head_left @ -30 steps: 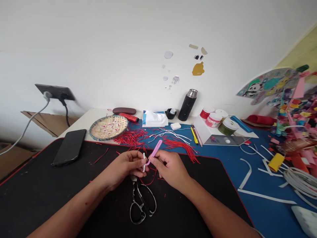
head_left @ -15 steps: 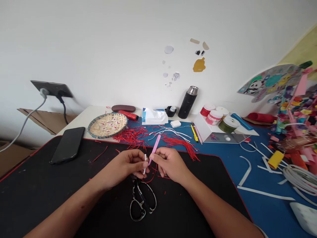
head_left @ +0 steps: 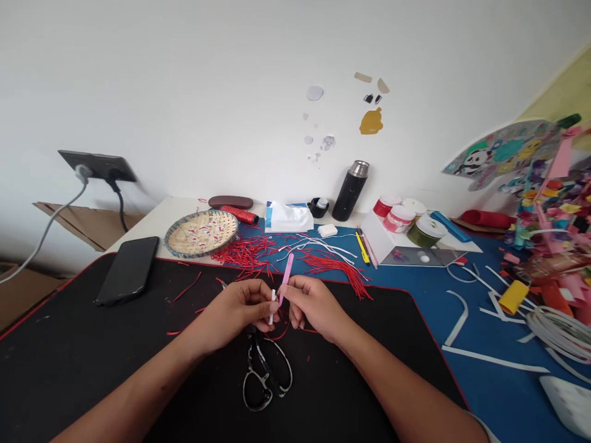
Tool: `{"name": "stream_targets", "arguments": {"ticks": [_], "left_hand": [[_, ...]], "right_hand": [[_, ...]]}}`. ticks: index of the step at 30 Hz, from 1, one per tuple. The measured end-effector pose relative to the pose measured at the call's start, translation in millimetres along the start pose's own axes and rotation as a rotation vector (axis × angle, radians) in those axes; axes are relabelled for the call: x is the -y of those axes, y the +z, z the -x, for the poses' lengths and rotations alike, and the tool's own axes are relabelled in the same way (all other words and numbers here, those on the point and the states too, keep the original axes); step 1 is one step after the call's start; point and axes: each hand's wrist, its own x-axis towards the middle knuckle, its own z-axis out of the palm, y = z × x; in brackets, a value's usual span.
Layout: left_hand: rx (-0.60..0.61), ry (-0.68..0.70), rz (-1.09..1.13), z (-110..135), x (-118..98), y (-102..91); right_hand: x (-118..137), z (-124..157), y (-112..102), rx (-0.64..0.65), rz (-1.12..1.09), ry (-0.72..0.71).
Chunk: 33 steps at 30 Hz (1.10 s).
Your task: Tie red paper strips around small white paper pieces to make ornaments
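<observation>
My left hand (head_left: 240, 307) pinches a short white paper strip (head_left: 272, 306) upright above the black mat (head_left: 92, 357). My right hand (head_left: 314, 304) is closed on a slim pink tool (head_left: 287, 275), whose lower tip meets the white strip between both hands. A thin red strip (head_left: 281, 333) curls on the mat just under my fingers. Black-handled scissors (head_left: 265, 372) lie on the mat right below my hands.
Red paper strips (head_left: 247, 252) and white strips (head_left: 318, 246) are piled behind my hands. A woven basket (head_left: 202, 232), a phone (head_left: 128, 269), a black flask (head_left: 351, 191), paint jars (head_left: 399, 218) and a heap of coloured paper (head_left: 549, 221) sit around the blue mat (head_left: 462, 289).
Both hands have stayed together, shifting slightly. The pink tool has swung from a slant to nearly upright, and the white strip sits closer against it.
</observation>
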Motion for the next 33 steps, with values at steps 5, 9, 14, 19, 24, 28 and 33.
{"name": "stream_targets", "arguments": {"ticks": [5,9,14,19,24,28,33], "left_hand": [[-0.007,0.015,0.077,1.0,-3.1,-1.2],[0.013,0.006,0.049,0.9,-4.9,-3.4],[-0.03,0.018,0.042,1.7,-6.8,-7.4],[-0.109,0.05,0.175,2.8,-5.5,-9.7],[-0.213,0.105,0.325,0.5,-2.2,-13.1],[-0.246,0.132,0.381,-0.9,-2.2,-14.4],[-0.213,0.139,0.36,0.7,-4.0,-12.5]], "right_hand": [[2.9,1.4,1.2,-0.042,-0.057,-0.059],[4.0,1.6,2.8,-0.047,-0.074,-0.062],[4.5,-2.2,-3.0,-0.13,-0.095,-0.086],[5.3,-2.6,-9.0,-0.192,0.0,-0.146],[2.0,1.0,-6.8,-0.187,0.19,-0.229],[0.9,0.2,-8.1,-0.213,0.24,-0.236],[8.7,2.0,-11.5,-0.277,0.147,-0.239]]}}
